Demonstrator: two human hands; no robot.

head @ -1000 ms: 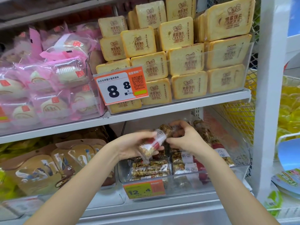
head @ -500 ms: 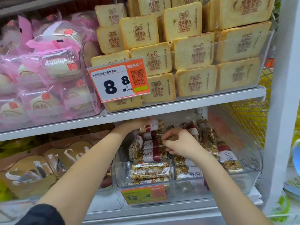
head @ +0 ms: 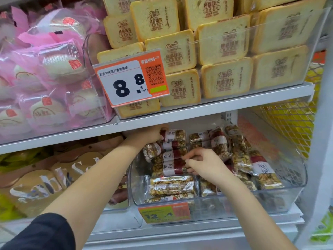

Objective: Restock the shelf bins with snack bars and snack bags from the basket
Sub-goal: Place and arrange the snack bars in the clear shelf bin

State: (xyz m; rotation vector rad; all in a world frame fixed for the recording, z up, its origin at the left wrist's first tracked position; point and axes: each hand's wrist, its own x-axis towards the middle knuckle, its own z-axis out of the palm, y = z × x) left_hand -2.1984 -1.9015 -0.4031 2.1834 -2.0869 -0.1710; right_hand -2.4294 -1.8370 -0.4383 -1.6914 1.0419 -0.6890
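While our left hand (head: 149,135) grips the top nut bar (head: 173,135) at 12 o'clock, right hand (head: 201,162) pinches a lower bar (head: 171,166); clear bin (head: 281,199) looks mostly full, basket unseen.

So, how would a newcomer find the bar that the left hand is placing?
Find the orange 8.8 price tag; below its shelf stands a clear plastic bin of nut bars. The left hand grips the topmost clear-wrapped nut bar, at the back of the left stack.

Snack bars (head: 173,166) red-and-white banded (nutty brown ends); price tag (head: 132,81) orange-white; bread packs (head: 226,44) yellow.
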